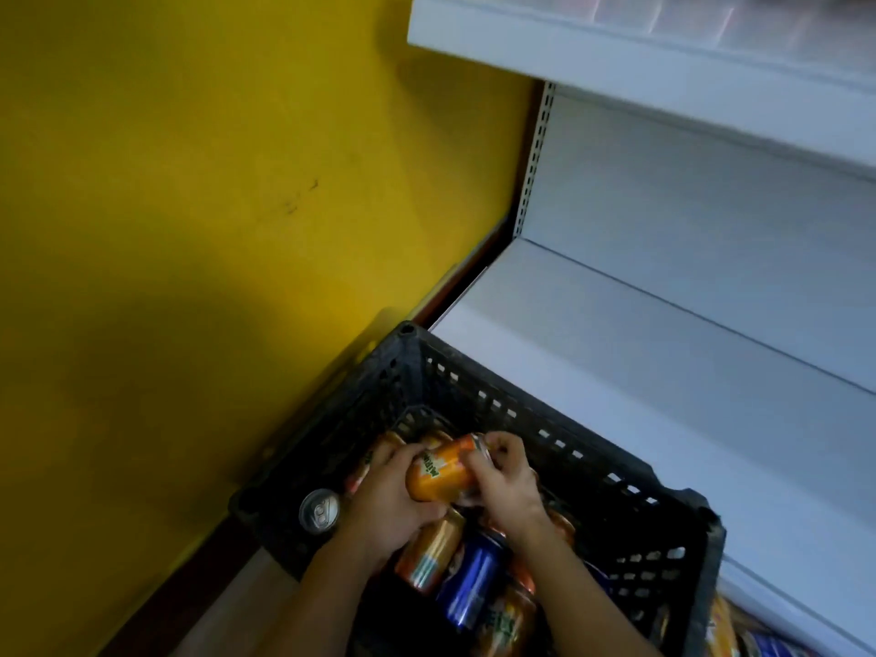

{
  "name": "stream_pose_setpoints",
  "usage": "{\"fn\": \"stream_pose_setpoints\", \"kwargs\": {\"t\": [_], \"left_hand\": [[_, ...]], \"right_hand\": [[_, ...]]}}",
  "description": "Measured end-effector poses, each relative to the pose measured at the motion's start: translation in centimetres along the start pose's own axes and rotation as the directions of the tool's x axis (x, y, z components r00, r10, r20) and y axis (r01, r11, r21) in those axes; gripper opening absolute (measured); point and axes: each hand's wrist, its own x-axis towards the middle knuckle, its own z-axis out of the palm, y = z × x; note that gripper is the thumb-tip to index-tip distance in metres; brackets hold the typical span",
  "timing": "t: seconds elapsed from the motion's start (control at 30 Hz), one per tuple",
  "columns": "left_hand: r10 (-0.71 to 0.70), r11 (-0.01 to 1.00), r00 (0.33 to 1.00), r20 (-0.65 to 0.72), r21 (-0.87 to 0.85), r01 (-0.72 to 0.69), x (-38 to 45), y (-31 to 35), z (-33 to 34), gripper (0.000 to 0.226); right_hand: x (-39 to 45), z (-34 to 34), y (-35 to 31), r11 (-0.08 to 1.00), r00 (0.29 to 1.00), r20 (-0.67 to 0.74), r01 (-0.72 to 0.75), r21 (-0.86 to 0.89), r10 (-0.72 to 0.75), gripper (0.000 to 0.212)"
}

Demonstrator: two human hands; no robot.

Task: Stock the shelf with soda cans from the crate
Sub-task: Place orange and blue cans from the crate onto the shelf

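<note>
On the far left stands a yellow wall (189, 182), and the black crate (474, 386) sits tight in the corner between it and the white shelving. At the crate's left edge one silver-topped can (320, 510) stands upright by itself. Just beside it, the left hand (384, 505) curls round the near end of an orange soda can (445, 471), which lies tilted above the heap; the right hand (502, 481) grips the same can from the other side, its fingers wrapped over the top rim, so both hands are closed on this one can. Under them lie more orange cans (429, 557) and a blue can (471, 580), jumbled on their sides, so the crate looks far from emptied. To the right, the lower shelf (663, 372) shows a bare white surface over all of its visible stretch, and the upper shelf (616, 54) juts out overhead, blurred. At the bottom right corner a few cans (725, 633) show past the crate's edge, though whether they stand on a shelf cannot be told. The stocking seems barely begun: this can is only lifted, not placed. The way out is up over the crate's right wall, which stands near the shelf lip; there is open room on the lower shelf, but the overhanging upper shelf limits how high the can may rise.
</note>
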Motion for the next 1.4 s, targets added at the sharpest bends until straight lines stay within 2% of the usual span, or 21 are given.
{"fn": "stream_pose_setpoints", "kwargs": {"t": [0.1,0.13,0.2,0.27,0.33,0.47,0.6,0.63,0.7,0.73,0.77,0.8,0.83,0.87,0.9,0.93,0.97,1.03,1.13,1.3,1.4], "left_hand": [[-0.006,0.911,0.997,0.082,-0.410,0.039,-0.7,3.1,-1.4,0.086],[0.010,0.853,0.995,0.100,-0.520,0.043,-0.9,4.7,-1.8,0.081],[0.062,0.772,0.993,0.101,-0.635,0.016,-1.3,8.3,-2.9,0.065],[0.134,0.736,0.991,0.016,-0.671,-0.088,-1.6,12.3,-4.0,0.058],[0.209,0.729,0.976,-0.061,-0.656,-0.196,-1.9,15.6,-5.1,0.069],[0.400,0.745,0.907,-0.128,-0.531,-0.404,-4.1,21.6,-7.6,0.076],[0.543,0.616,0.827,-0.145,-0.601,-0.509,-6.3,27.3,-9.5,0.077],[0.562,0.570,0.811,-0.163,-0.634,-0.522,-6.6,28.8,-10.1,0.071],[0.554,0.519,0.801,-0.227,-0.658,-0.546,-6.5,32.0,-11.2,0.047],[0.541,0.535,0.794,-0.276,-0.615,-0.578,-6.3,33.5,-11.8,0.034],[0.530,0.594,0.781,-0.330,-0.513,-0.620,-5.8,35.1,-12.4,0.028],[0.531,0.683,0.760,-0.375,-0.341,-0.646,-5.0,36.5,-12.9,0.027],[0.557,0.768,0.735,-0.387,-0.097,-0.633,-4.0,37.7,-13.4,0.027],[0.599,0.796,0.719,-0.353,0.165,-0.582,-3.1,38.7,-13.7,0.029],[0.628,0.765,0.729,-0.272,0.385,-0.516,-2.3,39.6,-13.9,0.034],[0.617,0.707,0.768,-0.171,0.549,-0.446,-1.8,40.5,-14.1,0.041],[0.571,0.650,0.817,-0.085,0.655,-0.386,-1.4,41.4,-14.2,0.046],[0.455,0.606,0.890,0.014,0.728,-0.321,-0.7,42.9,-14.5,0.053],[0.354,0.600,0.929,0.109,0.735,-0.315,0.4,44.5,-15.1,0.061],[0.299,0.528,0.920,0.253,0.759,-0.381,1.7,45.7,-16.3,0.074],[0.291,0.537,0.910,0.295,0.736,-0.411,1.8,46.3,-17.1,0.079]], "right_hand": [[-2.4,-3.1,-1.5,0.934,0.999,0.033,-0.004,0.358,-0.008,0.028],[-3.0,-3.7,-1.8,0.908,0.998,0.048,0.006,0.419,-0.029,0.027],[-4.4,-4.6,-3.2,0.899,0.993,0.051,0.074,0.431,-0.106,0.033],[-5.8,-5.4,-5.3,0.924,0.974,0.033,0.202,0.326,-0.224,0.045],[-7.4,-6.4,-7.7,0.919,0.928,0.040,0.358,0.166,-0.369,0.047],[-11.3,-8.9,-14.0,0.786,0.801,0.073,0.598,-0.157,-0.594,0.046],[-15.0,-11.2,-20.2,0.663,0.701,-0.024,0.663,-0.347,-0.713,0.049],[-15.8,-11.7,-21.5,0.648,0.680,-0.060,0.662,-0.376,-0.730,0.049],[-17.2,-12.8,-24.0,0.611,0.629,-0.120,0.663,-0.433,-0.768,0.048],[-17.6,-13.3,-25.2,0.589,0.598,-0.148,0.662,-0.464,-0.788,0.047],[-18.0,-13.8,-26.3,0.571,0.567,-0.177,0.658,-0.490,-0.805,0.046],[-18.2,-14.3,-27.6,0.562,0.540,-0.210,0.650,-0.512,-0.815,0.046],[-18.3,-14.8,-28.9,0.561,0.519,-0.243,0.642,-0.522,-0.820,0.045],[-18.2,-15.4,-30.2,0.568,0.502,-0.278,0.634,-0.525,-0.819,0.044],[-18.1,-16.0,-31.6,0.576,0.488,-0.312,0.627,-0.525,-0.815,0.044],[-17.7,-16.5,-33.0,0.584,0.477,-0.340,0.619,-0.525,-0.811,0.044],[-17.1,-17.0,-34.4,0.592,0.470,-0.361,0.605,-0.531,-0.805,0.044],[-15.0,-17.9,-36.8,0.616,0.462,-0.408,0.559,-0.556,-0.788,0.047],[-10.8,-19.1,-39.4,0.671,0.460,-0.489,0.481,-0.564,-0.741,0.053],[-5.2,-20.1,-42.5,0.703,0.441,-0.548,0.415,-0.578,-0.711,0.046],[-2.6,-20.8,-43.9,0.729,0.451,-0.575,0.366,-0.579,-0.683,0.050]]}}
